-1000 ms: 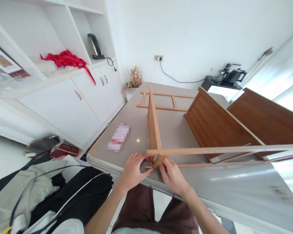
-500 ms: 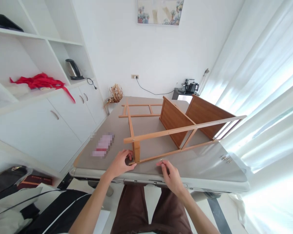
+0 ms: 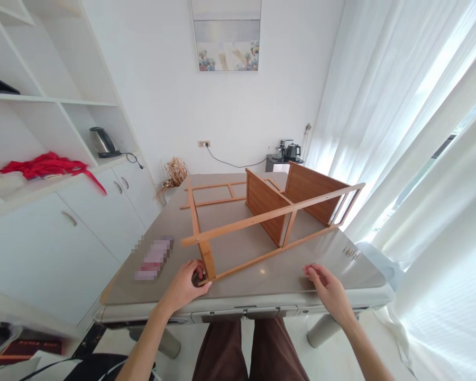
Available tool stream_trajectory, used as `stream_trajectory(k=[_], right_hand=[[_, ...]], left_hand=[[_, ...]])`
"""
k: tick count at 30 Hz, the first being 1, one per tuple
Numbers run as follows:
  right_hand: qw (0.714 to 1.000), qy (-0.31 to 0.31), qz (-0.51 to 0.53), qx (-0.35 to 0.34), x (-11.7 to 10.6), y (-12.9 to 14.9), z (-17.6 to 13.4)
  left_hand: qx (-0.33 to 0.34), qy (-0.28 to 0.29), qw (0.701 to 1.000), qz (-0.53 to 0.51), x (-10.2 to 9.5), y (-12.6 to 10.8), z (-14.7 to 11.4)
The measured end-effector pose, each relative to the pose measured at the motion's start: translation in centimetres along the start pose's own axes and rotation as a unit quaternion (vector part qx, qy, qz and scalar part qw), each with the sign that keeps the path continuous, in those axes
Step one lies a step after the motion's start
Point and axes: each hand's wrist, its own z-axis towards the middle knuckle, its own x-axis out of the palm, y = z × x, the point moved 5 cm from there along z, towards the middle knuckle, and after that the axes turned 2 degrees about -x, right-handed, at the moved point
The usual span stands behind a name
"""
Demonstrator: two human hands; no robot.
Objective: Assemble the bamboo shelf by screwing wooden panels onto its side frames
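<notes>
A wooden shelf rack (image 3: 241, 219) lies on its side on the table, its two slatted shelves standing upright. My left hand (image 3: 186, 283) is closed round the rack's near left corner, the thumb along the end of the lower rail. Farther right, my right hand (image 3: 327, 286) hovers just over the table near its front edge, apart from the rack. Its thumb and fingers are pinched; whatever is between them is too small to make out. Several small metal screws (image 3: 351, 253) lie in a group on the table's right side.
The grey table (image 3: 246, 286) has a rounded front edge. A blurred pink-and-white packet (image 3: 154, 259) lies left of the rack. White cabinets with a steel kettle (image 3: 103, 143) stand at left. A coffee maker (image 3: 287, 151) is at the back, curtains (image 3: 381, 106) at right.
My right hand has moved right, away from the rack's lower rail and towards the screws. My left hand keeps its grip on the corner. The view has tilted up and turned slightly right.
</notes>
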Motion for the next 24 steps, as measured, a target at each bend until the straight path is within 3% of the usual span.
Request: stream_trajectory(k=[5,9,12,15,20,24], right_hand=[[0.999,-0.026,0.013,0.035,-3.1,-2.1,0.3],[0.999,-0.037,0.027,0.013,-4.7,-1.8,0.0],[0.999,-0.037,-0.037,0.007,-6.6,-1.7,0.1],[0.991,-0.062,-0.12,0.001,-9.8,-2.2,0.7],[0.958,-0.12,-0.255,0.042,-16.3,-4.2,2.7],[0.933,-0.14,-0.323,0.068,-19.1,-6.0,4.7]], left_hand=[[-0.011,0.001,1.0,-0.002,0.1,0.0,-0.1],[-0.011,-0.008,1.0,0.0,0.4,0.3,-0.3],[0.001,-0.016,1.0,0.006,0.6,0.5,-0.4],[0.011,-0.029,0.999,0.017,0.7,0.5,-0.4],[0.017,-0.038,0.999,0.028,0.7,0.5,-0.6],[0.014,-0.036,0.999,0.032,0.8,0.6,-0.6]])
